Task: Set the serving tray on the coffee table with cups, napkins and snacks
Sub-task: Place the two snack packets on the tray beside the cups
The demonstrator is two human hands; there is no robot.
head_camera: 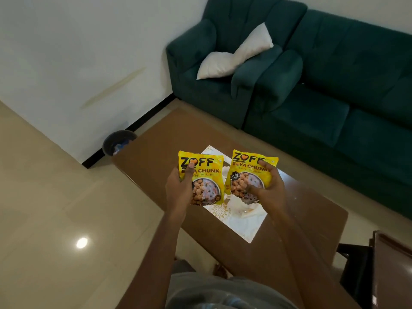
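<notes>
2 packets (206,172) (246,175) gripped, left hand (179,186), right hand (269,188)

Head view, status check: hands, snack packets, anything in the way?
Left hand grips left packet, right hand grips right packet. Both above tray on coffee table. Tray contents partly hidden.

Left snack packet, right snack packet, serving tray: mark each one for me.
Left snack packet (204,172): head view, printed front below the logo.
Right snack packet (246,172): head view, middle of the yellow front.
Serving tray (242,224): head view, bare white surface by its near corner.
</notes>
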